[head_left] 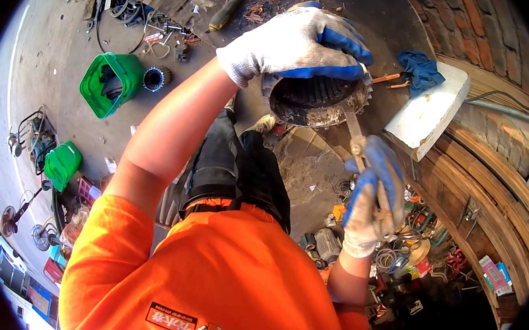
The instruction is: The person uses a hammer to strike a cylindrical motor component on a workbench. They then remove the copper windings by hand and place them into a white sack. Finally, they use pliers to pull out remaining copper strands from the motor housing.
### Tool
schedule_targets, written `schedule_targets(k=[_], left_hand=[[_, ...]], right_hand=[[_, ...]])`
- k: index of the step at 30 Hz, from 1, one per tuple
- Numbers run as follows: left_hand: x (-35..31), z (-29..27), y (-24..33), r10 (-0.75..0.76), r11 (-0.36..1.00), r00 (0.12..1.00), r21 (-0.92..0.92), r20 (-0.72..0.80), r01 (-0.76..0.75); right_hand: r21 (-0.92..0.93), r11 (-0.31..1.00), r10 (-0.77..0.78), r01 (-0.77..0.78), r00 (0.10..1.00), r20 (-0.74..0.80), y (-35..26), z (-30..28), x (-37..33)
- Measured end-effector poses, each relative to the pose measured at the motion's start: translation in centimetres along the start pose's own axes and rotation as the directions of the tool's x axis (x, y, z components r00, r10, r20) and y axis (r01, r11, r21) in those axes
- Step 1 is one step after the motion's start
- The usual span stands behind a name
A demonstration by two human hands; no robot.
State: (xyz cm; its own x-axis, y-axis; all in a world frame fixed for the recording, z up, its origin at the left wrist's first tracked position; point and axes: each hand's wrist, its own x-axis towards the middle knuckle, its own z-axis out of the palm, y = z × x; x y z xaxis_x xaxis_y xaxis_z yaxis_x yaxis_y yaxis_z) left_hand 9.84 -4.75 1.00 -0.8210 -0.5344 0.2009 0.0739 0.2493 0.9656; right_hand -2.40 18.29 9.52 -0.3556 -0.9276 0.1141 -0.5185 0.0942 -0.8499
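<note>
A dirty, finned motor housing [316, 117] lies in front of me with its round opening toward me and dark grime inside. My left hand [306, 43], in a white and blue work glove, is closed over its top, fingers bent round the far side. In my right hand [377, 190], gloved the same way, is a worn metal hand tool [357, 145] with a flat blade-like end and what looks like a plier joint. Its flat end meets the housing's right rim. The fingers hide part of the handles, so its exact kind is unclear.
A screwdriver [227, 12] lies at the far left of the housing. Right of it are a blue cloth [421, 72] and a white block [430, 110]. A green bucket [103, 107] and a slotted metal ring [155, 79] stand leftward. Wooden planks [477, 177] and cluttered parts lie right.
</note>
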Motion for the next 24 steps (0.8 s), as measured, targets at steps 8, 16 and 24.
schedule_targets(k=[8,16,24], left_hand=[[0.8,0.4,-0.8,-0.020,0.999,1.000,-0.038,-0.001,0.020],[0.9,0.9,-0.5,-0.020,1.000,1.000,0.006,-0.021,0.020],[1.1,0.5,-0.4,-0.067,0.997,0.998,-0.050,-0.021,0.066]], right_hand=[[0.216,0.975,0.092,-0.056,0.983,-0.160,0.3,1.9,-0.7],[0.186,0.978,0.116,-0.091,0.985,-0.126,2.3,3.7,-0.9],[-0.083,0.996,-0.045,0.039,0.996,-0.074,3.1,3.9,-0.6]])
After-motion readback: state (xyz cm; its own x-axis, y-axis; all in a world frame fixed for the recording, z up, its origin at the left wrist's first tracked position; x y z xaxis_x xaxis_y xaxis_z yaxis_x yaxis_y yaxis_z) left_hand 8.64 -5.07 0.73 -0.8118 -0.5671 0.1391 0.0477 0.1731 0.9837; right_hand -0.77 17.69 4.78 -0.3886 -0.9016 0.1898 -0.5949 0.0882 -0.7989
